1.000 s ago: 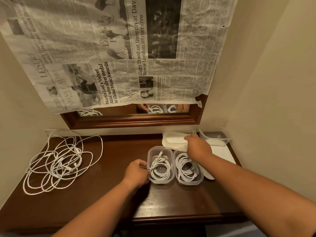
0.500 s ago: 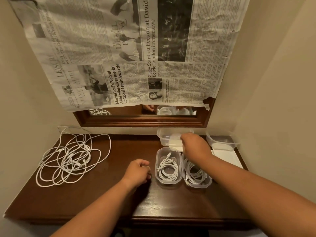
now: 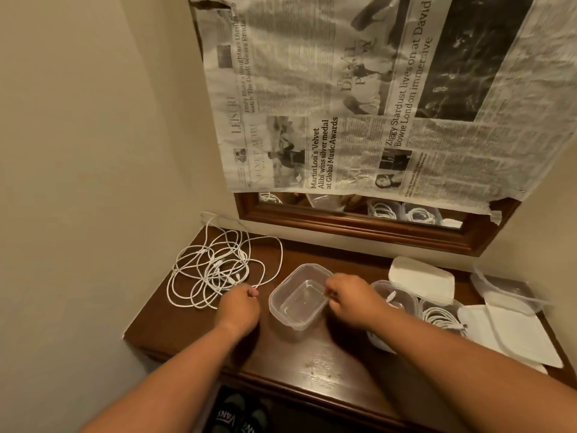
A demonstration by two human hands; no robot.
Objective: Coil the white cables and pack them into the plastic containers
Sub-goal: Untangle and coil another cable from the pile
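A loose tangle of white cables (image 3: 218, 270) lies at the back left of the dark wooden table (image 3: 324, 367). An empty clear plastic container (image 3: 298, 298) stands in the middle, and my right hand (image 3: 352, 300) pinches its right rim. My left hand (image 3: 240, 306) rests as a fist between the tangle and the container, touching the nearest cable loop; I cannot see anything in it. To the right stand two more clear containers, one (image 3: 396, 300) partly behind my right hand and one (image 3: 440, 317) with a coiled cable inside.
White lids (image 3: 421, 281) and more clear plastic pieces (image 3: 512, 326) lie at the right end of the table. A wood-framed mirror (image 3: 359, 223) covered with newspaper (image 3: 374, 104) hangs behind. Walls close in on both sides. Shoes (image 3: 240, 417) show below the table's front edge.
My right hand has brought an empty container from the back right stack to the table's middle. My left hand has shifted toward the cable tangle. The view has swung to the left.
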